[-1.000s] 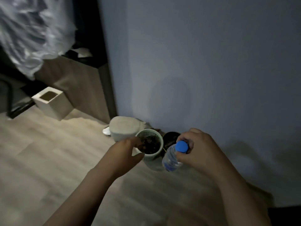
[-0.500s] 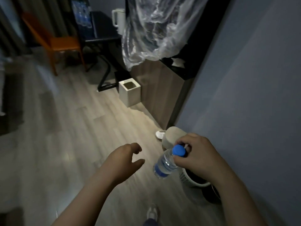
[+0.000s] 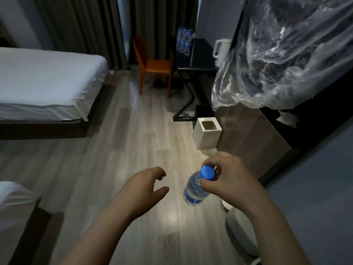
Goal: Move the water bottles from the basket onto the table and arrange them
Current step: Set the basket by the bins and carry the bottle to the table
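The right hand (image 3: pixel 229 180) is pinching a water bottle (image 3: pixel 193 191) by its cap (image 3: pixel 207 172) above the floor (image 3: pixel 133 150), far from the table (image 3: pixel 198 68); the left hand (image 3: pixel 145 186) is hovering empty, fingers loose. Likely heavy and slick, it is inviting a body grip.

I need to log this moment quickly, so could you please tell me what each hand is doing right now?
Left hand: open, fingers loosely curled, holding nothing.
Right hand: holding the water bottle by its blue cap.
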Available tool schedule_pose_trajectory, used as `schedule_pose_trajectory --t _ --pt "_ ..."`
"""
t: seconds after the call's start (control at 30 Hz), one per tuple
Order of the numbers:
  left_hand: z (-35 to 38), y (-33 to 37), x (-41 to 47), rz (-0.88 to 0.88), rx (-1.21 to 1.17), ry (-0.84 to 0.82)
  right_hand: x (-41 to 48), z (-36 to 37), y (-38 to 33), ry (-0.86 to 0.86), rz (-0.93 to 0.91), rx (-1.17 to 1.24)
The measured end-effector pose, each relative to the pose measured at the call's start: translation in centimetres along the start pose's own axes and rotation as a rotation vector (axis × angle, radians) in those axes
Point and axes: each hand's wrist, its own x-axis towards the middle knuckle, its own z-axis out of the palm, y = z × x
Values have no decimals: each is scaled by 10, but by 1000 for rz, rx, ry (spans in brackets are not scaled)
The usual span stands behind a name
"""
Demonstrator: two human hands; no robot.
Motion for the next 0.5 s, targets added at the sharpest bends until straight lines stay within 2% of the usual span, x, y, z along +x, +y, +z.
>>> schedule_pose_trajectory --t 0.23,0.5 --pt "-33 -23 60 -84 -53 53 88 7 -5 -19 -49 4" --pt "-97 -80 154 -69 -72 68 199 24 -40 -27 -53 7"
